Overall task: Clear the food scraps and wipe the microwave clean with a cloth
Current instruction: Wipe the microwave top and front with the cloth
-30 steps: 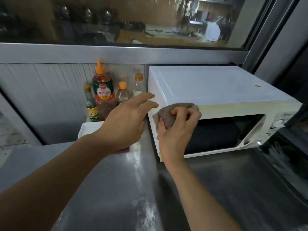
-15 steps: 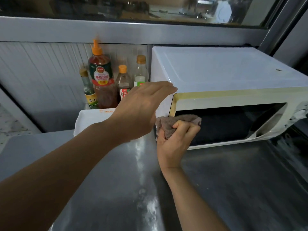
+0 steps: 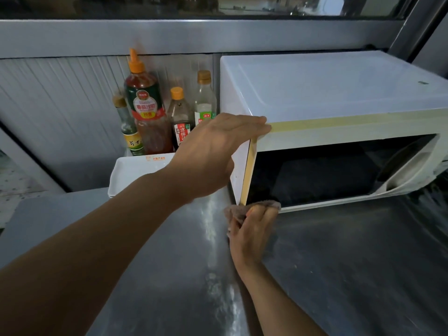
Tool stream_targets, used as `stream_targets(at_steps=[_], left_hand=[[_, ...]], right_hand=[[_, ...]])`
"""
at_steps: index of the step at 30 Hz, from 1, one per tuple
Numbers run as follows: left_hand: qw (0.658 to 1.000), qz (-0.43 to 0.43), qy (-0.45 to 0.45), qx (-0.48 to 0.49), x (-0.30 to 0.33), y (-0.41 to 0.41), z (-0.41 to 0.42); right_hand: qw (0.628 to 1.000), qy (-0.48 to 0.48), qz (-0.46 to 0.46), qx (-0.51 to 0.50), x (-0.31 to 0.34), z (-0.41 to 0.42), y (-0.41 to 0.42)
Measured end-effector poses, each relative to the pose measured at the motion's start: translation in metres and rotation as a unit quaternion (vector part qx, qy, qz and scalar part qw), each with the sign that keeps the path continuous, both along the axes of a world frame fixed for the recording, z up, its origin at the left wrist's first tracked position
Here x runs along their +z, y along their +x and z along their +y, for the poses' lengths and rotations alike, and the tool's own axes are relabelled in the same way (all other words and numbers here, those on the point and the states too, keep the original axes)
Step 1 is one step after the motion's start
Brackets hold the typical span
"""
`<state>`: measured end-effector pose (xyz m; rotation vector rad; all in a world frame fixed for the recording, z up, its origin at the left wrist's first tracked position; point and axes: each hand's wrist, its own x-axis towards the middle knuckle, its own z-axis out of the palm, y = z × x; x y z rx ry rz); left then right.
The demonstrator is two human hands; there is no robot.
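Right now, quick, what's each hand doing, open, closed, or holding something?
Left hand: open, straight fingers resting on the microwave at its top front corner.
Right hand: closed on the cloth, pressing it at the microwave's bottom front corner.

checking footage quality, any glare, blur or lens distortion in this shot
Head view: dim overall, a streak of glare down the steel counter; wide-angle bending curves the microwave edges; the right hand with the cloth is slightly soft; window reflections are murky.

Microwave (image 3: 339, 93) right side cut off; cloth (image 3: 236, 210) mostly hidden.
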<state>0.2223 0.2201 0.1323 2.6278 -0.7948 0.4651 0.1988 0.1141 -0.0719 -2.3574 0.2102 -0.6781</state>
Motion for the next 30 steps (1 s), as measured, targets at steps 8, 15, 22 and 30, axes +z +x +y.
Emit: stream_targets(at_steps=[8, 15, 22, 30], left_hand=[[1.000, 0.021, 0.009, 0.005, 0.006, -0.006, 0.000], [1.000, 0.010, -0.018, 0.005, -0.001, -0.008, -0.002], [0.999, -0.005, -0.038, 0.022, -0.014, -0.009, -0.006], [0.998, -0.011, -0.044, 0.049, -0.010, -0.013, -0.010]], right_hand=[[0.976, 0.076, -0.200, 0.033, 0.109, -0.005, 0.009], [0.968, 0.048, -0.245, 0.024, 0.106, -0.009, 0.015], [0.999, -0.021, -0.003, 0.037, 0.001, -0.012, 0.000], [0.989, -0.023, -0.077, 0.126, 0.003, -0.038, -0.010]])
